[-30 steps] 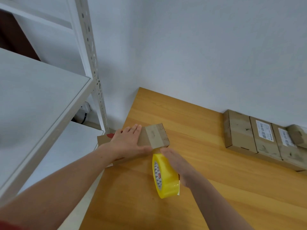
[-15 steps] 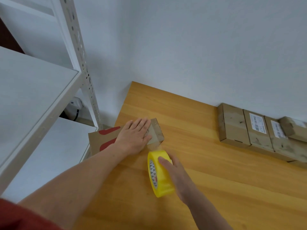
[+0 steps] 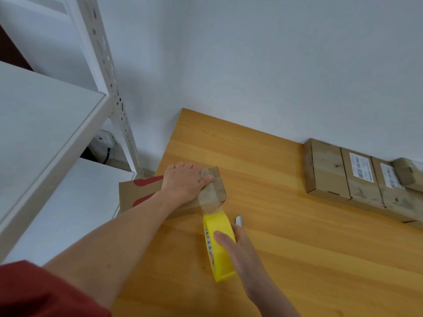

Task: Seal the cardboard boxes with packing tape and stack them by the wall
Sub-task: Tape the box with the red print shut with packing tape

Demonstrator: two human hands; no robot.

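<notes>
A brown cardboard box (image 3: pixel 142 188) with red marks lies at the left edge of the wooden table (image 3: pixel 297 248) and overhangs it. My left hand (image 3: pixel 185 181) presses on its top; the fingers bend over the far edge and the thumb lies on clear tape (image 3: pixel 209 197) stuck over the box's right end. The tape runs down from the box to a yellow tape roll (image 3: pixel 217 259). My right hand (image 3: pixel 238 250) grips this roll, thumb on its outer face. A small grey tip (image 3: pixel 238 219) shows just beyond those fingers.
A row of closed cardboard boxes (image 3: pixel 329 172) lies along the white wall at the right, with a smaller box (image 3: pixel 409 172) on top. A white metal shelf unit (image 3: pixel 45 124) with a perforated post (image 3: pixel 109 88) stands close on the left.
My right hand has drawn the yellow roll back toward me, stretching tape off the box's end. My left hand's fingers, flat before, now bend over the far edge.
</notes>
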